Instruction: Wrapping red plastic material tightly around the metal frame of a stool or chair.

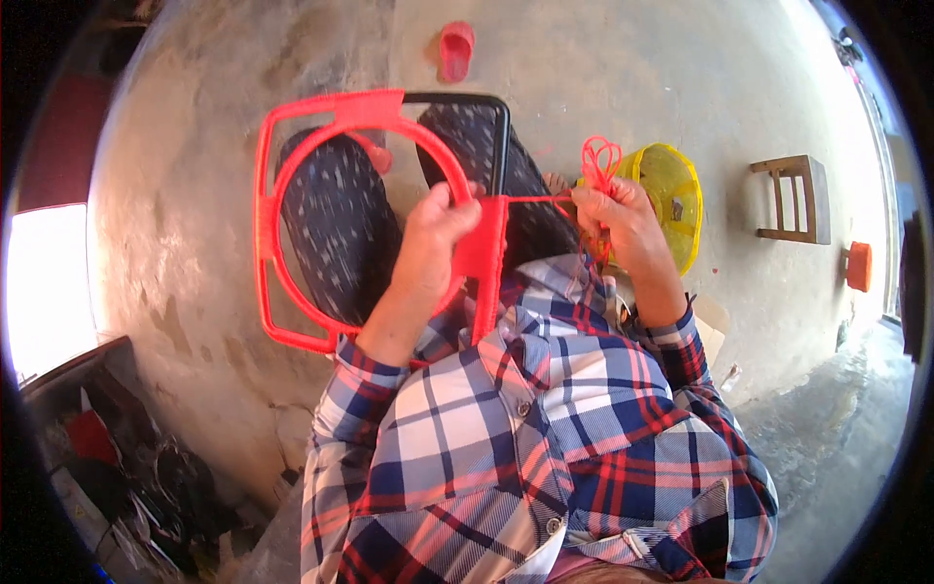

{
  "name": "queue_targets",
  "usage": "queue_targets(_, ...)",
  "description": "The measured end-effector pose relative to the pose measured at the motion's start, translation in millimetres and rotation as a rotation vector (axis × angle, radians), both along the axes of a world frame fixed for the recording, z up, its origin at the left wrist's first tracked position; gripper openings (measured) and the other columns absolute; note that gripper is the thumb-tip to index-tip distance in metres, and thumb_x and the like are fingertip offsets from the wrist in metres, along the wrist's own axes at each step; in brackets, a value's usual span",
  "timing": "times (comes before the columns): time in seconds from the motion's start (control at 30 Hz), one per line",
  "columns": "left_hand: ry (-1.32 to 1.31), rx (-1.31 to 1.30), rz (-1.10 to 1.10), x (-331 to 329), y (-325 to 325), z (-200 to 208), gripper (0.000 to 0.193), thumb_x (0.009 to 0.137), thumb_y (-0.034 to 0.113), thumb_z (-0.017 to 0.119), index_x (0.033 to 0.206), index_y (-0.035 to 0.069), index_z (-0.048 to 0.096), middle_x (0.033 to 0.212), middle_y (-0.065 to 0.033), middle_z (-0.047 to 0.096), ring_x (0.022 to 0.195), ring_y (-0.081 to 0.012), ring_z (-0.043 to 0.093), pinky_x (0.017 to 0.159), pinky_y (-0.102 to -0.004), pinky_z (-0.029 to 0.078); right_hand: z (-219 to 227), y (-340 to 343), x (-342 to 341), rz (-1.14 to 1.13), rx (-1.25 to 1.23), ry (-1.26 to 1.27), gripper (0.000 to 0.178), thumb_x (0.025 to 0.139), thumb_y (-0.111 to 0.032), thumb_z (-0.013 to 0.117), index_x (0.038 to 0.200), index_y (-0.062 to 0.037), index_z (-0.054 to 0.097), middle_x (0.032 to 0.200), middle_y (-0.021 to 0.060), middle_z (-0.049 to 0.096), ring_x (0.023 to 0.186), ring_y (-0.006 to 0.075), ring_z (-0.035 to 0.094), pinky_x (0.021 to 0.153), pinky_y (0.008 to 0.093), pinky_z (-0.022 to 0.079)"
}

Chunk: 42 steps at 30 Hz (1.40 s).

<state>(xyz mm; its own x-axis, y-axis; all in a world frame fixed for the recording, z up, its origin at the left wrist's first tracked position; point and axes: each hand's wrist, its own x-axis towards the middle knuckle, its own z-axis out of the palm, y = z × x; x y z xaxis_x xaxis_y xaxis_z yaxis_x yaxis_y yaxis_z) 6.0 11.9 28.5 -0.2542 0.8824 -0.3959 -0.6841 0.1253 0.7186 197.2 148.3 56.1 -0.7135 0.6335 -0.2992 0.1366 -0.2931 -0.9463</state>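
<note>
Shirt (438, 428), plaid, fills 6 o'clock, nearest. Left hand (433, 243) at 11, grasping the frame (365, 109) on its 3 o'clock side, thumb on top. Right hand (628, 219) at 2, fingers closed on the red cord (538, 200); hank (601, 161) of loose loops sticks up at 12 from that fist, more strands hanging below it.

Frame lies over the lap toward 10: squarish outer loop, ring within, mostly red-covered. Bare bar (502, 146) shows black from the frame's 12 round its 1 o'clock corner and down to where red begins. Cord leaves just there, running straight toward 3, looks taut.

Step in hand, my judgement: binding the black bar turn by turn, the present turn being drawn snug. Next move would call for passing the hank round the bar, laying cord close against the last turn, tension even, left grip firm. Loose loops could snag.

Dark flecked trousers (341, 234) beneath the frame. Beyond, yellow basket (698, 209) between 2 and 3; red clog (455, 51) on the floor at 12; wooden stool (815, 200) past the basket; red block (859, 267) at 3, farther.

Writing: none legible; no brand made out.
</note>
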Motion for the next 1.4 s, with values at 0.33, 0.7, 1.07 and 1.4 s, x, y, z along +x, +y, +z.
queue_targets(0.33, 0.143, -0.067, 0.061, 9.2, -11.4, -23.5, 0.026, 0.085, 0.004, 0.057, 0.110, 0.000, 0.055, 0.095, -0.0066, 0.061, 0.084, -0.0168, 0.062, 0.075, -0.0287, 0.051, 16.1, -0.1, 18.2, -0.082, -0.121, 0.060, 0.013, 0.090, -0.016, 0.056, 0.078, -0.0086, 0.056, 0.066, -0.0065, 0.044, 0.055, 0.0033, 0.039, 0.049, 0.0197, 0.028)
queue_targets(0.7, -0.015, -0.158, -0.199, -17.4, 11.7, -5.9, 0.018, 0.089, 0.021, 0.059, 0.089, 0.004, 0.056, 0.084, -0.0158, 0.066, 0.072, -0.0247, 0.066, 0.065, -0.0368, 0.054, -24.9, -12.4, 10.2, 0.463, 0.694, -0.074, 0.021, 0.091, -0.017, 0.051, 0.100, -0.0048, 0.065, 0.094, 0.0072, 0.061, 0.092, 0.0219, 0.056, 0.084, 0.0313, 0.044)
queue_targets(1.07, -0.008, -0.153, -0.157, -6.8, 5.4, 1.1, 0.018, 0.088, 0.018, 0.060, 0.099, 0.004, 0.057, 0.081, -0.0174, 0.065, 0.069, -0.0264, 0.065, 0.064, -0.0357, 0.054, -27.1, 3.1, -62.2, 0.177, 0.410, -0.082, 0.068, 0.083, -0.007, 0.062, 0.141, -0.0045, 0.025, 0.090, 0.0155, 0.064, 0.083, 0.0181, 0.063, 0.070, 0.0304, 0.048)
queue_targets(1.4, -0.008, -0.072, -0.093, -4.8, 2.5, 7.9, 0.019, 0.089, 0.016, 0.057, 0.102, 0.002, 0.057, 0.082, -0.0144, 0.065, 0.069, -0.0242, 0.065, 0.063, -0.0353, 0.054, -20.7, -5.3, -76.6, 0.171, -0.197, 0.448, 0.075, 0.085, 0.002, 0.055, 0.146, -0.0071, 0.013, 0.105, 0.0092, 0.058, 0.088, 0.0130, 0.055, 0.078, 0.0246, 0.044)
